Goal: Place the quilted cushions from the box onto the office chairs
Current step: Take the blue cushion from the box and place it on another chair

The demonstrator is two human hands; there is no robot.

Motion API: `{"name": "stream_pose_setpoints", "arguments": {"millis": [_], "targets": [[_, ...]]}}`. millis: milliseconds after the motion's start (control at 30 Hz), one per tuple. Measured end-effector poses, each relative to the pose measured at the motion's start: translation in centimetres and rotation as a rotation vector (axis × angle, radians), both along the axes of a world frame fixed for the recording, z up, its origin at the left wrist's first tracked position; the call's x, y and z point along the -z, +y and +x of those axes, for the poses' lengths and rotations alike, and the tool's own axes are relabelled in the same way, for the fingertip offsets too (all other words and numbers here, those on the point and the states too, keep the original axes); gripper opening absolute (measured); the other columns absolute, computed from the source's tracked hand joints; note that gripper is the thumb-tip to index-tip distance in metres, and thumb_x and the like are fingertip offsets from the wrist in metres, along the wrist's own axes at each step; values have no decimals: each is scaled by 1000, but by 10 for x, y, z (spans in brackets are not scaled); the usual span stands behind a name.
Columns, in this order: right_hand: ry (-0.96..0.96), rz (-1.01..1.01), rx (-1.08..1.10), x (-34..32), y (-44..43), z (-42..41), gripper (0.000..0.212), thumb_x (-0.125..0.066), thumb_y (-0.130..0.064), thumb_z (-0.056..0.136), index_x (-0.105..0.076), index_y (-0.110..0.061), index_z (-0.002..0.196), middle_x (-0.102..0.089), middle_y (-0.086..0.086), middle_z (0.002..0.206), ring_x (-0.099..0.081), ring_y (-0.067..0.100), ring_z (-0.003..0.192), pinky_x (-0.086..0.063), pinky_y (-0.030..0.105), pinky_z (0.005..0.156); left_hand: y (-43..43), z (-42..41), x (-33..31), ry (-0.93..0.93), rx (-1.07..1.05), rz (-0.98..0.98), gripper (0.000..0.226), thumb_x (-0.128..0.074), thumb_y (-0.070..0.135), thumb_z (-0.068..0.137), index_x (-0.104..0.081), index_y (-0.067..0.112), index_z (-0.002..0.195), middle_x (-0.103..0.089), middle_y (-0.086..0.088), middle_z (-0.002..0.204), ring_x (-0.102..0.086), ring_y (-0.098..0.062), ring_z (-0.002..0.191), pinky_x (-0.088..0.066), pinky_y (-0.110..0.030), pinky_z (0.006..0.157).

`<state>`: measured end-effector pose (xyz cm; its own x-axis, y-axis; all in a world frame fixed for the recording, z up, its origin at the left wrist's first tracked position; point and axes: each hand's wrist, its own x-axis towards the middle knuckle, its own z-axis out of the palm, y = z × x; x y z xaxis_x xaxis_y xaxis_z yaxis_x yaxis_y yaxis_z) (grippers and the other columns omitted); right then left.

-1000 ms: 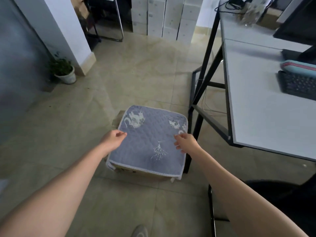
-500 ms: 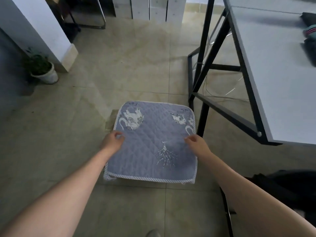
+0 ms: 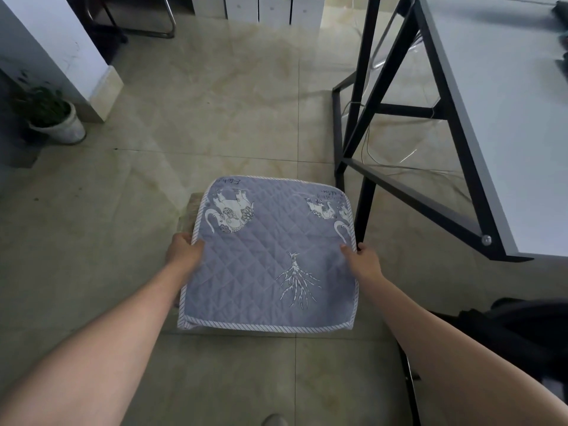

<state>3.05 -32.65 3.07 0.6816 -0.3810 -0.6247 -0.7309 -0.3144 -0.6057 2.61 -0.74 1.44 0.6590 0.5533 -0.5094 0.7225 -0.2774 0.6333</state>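
Observation:
A blue quilted cushion (image 3: 270,256) with white cat and branch prints and a striped border lies flat over a cardboard box (image 3: 188,214) on the floor; only a corner of the box shows at the cushion's left. My left hand (image 3: 183,252) grips the cushion's left edge, fingers curled under it. My right hand (image 3: 362,262) grips the right edge, thumb on top. A black office chair (image 3: 507,342) sits partly in view at the lower right, behind my right forearm.
A white desk (image 3: 504,124) on a black metal frame (image 3: 362,124) stands close to the right of the cushion, cables beneath it. A potted plant (image 3: 52,118) sits by a white pillar at left. White boxes (image 3: 261,7) line the far wall. Tiled floor lies between.
Both hands slid from the cushion's top out to its side edges and closed on them. The view tilted down and came nearer; the cushion looks larger.

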Motion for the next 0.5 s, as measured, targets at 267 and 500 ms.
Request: {"name": "stream_pose_setpoints", "arguments": {"millis": [267,500], "targets": [[-130,94,144,-12,3,-2,51,-59,-41,87,-55,-5,123,-63,11,117,-59,26,103,-49,37,91,-6,8,-12,-179,58,75,32,-55,26,89,-61,0,106,-66,-23,109,-61,-36,99,-42,-32,78],[-284,177,189,-41,3,-5,28,-61,-34,87,-61,-9,100,-65,18,110,-62,30,95,-50,37,84,-4,-2,-36,-358,18,146,23,-58,25,87,-63,4,95,-63,-19,83,-52,-27,73,-36,-30,68]]}}
